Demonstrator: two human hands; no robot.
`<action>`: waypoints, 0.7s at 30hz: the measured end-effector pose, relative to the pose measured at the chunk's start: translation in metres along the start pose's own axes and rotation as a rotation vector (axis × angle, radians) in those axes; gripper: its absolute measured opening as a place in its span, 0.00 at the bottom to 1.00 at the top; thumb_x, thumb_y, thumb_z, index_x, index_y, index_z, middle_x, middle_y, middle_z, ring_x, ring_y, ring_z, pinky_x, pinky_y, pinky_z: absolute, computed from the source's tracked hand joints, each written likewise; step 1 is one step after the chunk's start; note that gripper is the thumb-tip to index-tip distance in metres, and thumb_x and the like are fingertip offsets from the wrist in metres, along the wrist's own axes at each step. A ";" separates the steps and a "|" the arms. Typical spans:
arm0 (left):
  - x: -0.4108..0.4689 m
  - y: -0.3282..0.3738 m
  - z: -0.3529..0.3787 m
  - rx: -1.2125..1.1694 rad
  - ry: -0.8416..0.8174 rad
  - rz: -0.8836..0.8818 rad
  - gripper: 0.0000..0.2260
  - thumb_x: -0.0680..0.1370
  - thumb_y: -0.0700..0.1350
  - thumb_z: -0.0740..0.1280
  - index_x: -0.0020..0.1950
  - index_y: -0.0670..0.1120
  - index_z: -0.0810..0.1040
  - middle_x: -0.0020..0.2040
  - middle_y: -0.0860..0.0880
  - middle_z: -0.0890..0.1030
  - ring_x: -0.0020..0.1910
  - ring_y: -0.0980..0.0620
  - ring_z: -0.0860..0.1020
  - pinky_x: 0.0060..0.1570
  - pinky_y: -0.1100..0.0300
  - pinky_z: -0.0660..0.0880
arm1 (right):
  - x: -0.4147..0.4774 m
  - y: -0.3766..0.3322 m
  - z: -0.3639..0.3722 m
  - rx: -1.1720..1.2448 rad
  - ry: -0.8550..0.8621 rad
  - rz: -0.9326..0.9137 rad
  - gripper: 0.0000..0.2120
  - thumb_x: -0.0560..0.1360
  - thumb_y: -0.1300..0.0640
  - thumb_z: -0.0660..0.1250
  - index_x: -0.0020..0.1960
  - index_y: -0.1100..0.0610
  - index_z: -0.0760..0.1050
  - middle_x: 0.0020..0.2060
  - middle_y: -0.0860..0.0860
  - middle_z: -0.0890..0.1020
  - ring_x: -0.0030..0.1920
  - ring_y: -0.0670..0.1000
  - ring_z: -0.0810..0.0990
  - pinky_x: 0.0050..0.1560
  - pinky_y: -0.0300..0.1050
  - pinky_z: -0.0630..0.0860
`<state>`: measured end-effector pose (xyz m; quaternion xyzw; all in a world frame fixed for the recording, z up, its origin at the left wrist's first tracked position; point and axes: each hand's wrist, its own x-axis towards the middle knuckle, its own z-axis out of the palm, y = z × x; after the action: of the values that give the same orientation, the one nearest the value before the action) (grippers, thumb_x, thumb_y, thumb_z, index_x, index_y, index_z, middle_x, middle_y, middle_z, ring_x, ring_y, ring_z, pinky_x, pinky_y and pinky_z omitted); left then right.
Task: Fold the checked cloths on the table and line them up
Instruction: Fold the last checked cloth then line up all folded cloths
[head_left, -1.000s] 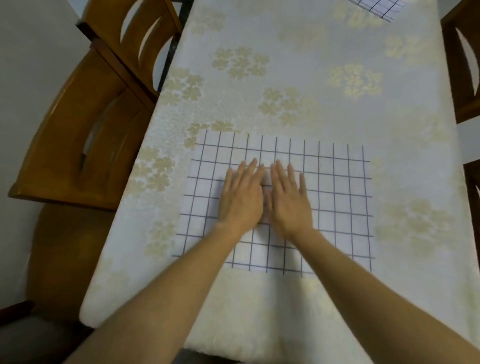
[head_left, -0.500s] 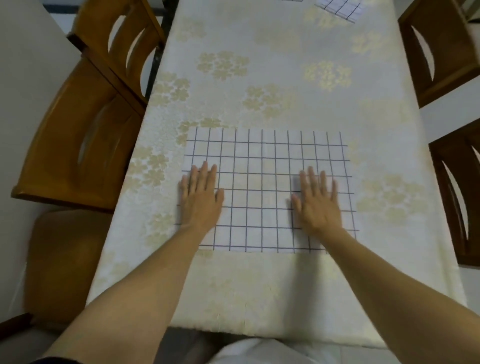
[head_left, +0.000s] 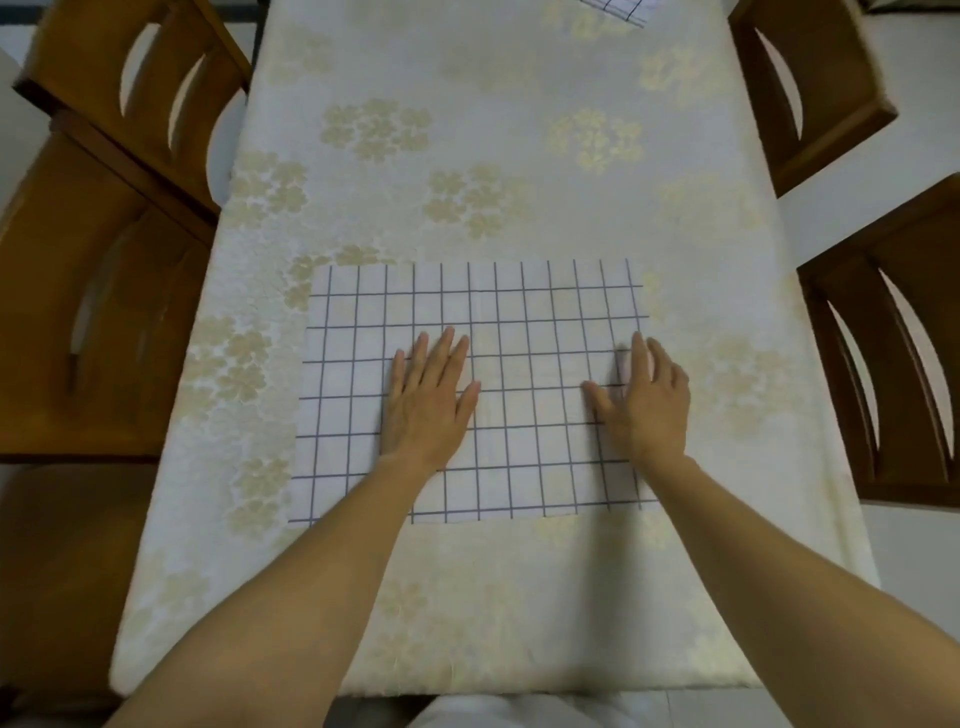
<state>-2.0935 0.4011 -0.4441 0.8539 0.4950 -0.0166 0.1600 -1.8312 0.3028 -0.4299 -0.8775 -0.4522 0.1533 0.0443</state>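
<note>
Head view: a white cloth with a dark blue checked grid lies flat on the near half of the table with cream floral covering. Left hand rests palm-down, fingers straight, left of its centre. Right hand, fingers extended, partly blurred, sits at its right edge. A second checked cloth corner shows at the far end.
</note>
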 end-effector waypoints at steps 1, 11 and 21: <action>0.010 0.003 -0.001 0.014 -0.012 0.008 0.30 0.84 0.64 0.37 0.83 0.53 0.38 0.83 0.54 0.37 0.81 0.50 0.35 0.80 0.46 0.36 | 0.007 -0.001 -0.009 0.031 0.021 0.096 0.47 0.74 0.30 0.64 0.82 0.56 0.52 0.77 0.60 0.61 0.73 0.65 0.62 0.72 0.61 0.64; 0.030 0.002 0.007 0.101 -0.023 -0.032 0.34 0.81 0.70 0.39 0.83 0.57 0.37 0.83 0.54 0.37 0.82 0.49 0.38 0.79 0.43 0.38 | 0.045 0.008 -0.044 0.562 -0.245 0.339 0.23 0.71 0.42 0.76 0.38 0.57 0.68 0.31 0.55 0.71 0.29 0.53 0.70 0.31 0.46 0.67; 0.030 0.002 0.007 0.088 -0.039 -0.015 0.34 0.80 0.71 0.39 0.83 0.58 0.37 0.83 0.53 0.36 0.82 0.47 0.37 0.78 0.42 0.37 | -0.005 -0.003 -0.063 0.377 -0.025 0.022 0.19 0.85 0.54 0.57 0.45 0.66 0.77 0.34 0.61 0.81 0.37 0.62 0.80 0.37 0.50 0.74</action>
<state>-2.0763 0.4233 -0.4560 0.8558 0.4971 -0.0564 0.1318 -1.8170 0.3042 -0.3678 -0.8566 -0.4066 0.2464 0.2006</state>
